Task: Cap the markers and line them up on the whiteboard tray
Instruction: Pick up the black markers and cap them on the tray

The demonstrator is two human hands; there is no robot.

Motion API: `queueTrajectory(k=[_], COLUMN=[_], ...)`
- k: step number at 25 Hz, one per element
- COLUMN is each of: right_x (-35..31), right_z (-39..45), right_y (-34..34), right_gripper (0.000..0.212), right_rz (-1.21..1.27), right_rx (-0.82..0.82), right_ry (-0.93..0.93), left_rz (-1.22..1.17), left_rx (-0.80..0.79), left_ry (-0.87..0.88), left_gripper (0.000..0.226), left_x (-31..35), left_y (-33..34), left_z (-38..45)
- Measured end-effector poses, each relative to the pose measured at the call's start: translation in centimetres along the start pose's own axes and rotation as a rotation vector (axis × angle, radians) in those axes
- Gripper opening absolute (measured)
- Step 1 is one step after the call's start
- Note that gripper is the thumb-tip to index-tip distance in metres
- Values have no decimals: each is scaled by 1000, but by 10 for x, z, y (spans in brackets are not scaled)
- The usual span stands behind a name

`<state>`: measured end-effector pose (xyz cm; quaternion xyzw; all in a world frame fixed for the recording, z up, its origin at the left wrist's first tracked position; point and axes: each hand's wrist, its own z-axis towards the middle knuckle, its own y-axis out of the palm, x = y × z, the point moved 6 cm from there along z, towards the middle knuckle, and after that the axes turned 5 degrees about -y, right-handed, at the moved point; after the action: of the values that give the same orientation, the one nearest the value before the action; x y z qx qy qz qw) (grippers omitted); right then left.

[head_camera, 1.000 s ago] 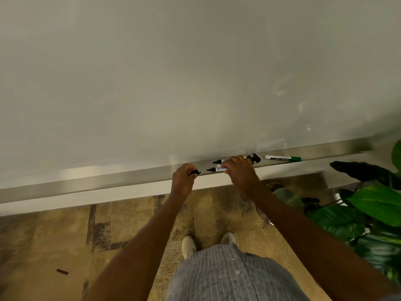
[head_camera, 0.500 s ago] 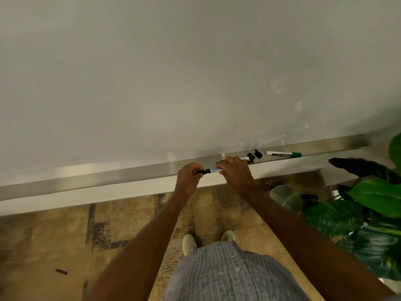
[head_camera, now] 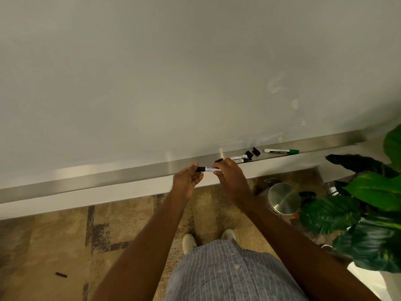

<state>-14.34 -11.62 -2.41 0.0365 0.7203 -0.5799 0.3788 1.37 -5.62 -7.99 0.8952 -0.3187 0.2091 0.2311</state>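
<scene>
Both hands held one black marker (head_camera: pixel 209 169) level just in front of the whiteboard tray (head_camera: pixel 108 178): left hand (head_camera: pixel 188 180) pinched its capped end, right hand (head_camera: pixel 230 176) gripped the barrel. On the tray lay two markers (head_camera: pixel 236 159), two loose caps (head_camera: pixel 252 152) and a green marker (head_camera: pixel 281 151).
</scene>
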Motion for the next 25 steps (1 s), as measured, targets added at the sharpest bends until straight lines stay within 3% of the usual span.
queueTrajectory(k=[7, 14, 18, 22, 25], right_x=[13, 58, 90, 153, 176], right_z=[-7, -24, -15, -16, -7], right_y=[-3, -4, -39, -93, -104], right_gripper=[27, 30, 25, 26, 35], right_rz=[149, 139, -61, -272, -400], right_rx=[44, -18, 55, 236, 166], right_ry=[86, 126, 155, 348, 359], left_rz=[84, 354, 622, 1038, 1299], left_rx=[-48, -74, 25, 66, 32], left_ry=[43, 101, 315, 559, 717], left_gripper=[16, 14, 12, 18, 18], left_x=[1, -12, -1, 9, 13], left_y=[14, 42, 64, 96, 121], left_z=[-2, -1, 1, 2, 5])
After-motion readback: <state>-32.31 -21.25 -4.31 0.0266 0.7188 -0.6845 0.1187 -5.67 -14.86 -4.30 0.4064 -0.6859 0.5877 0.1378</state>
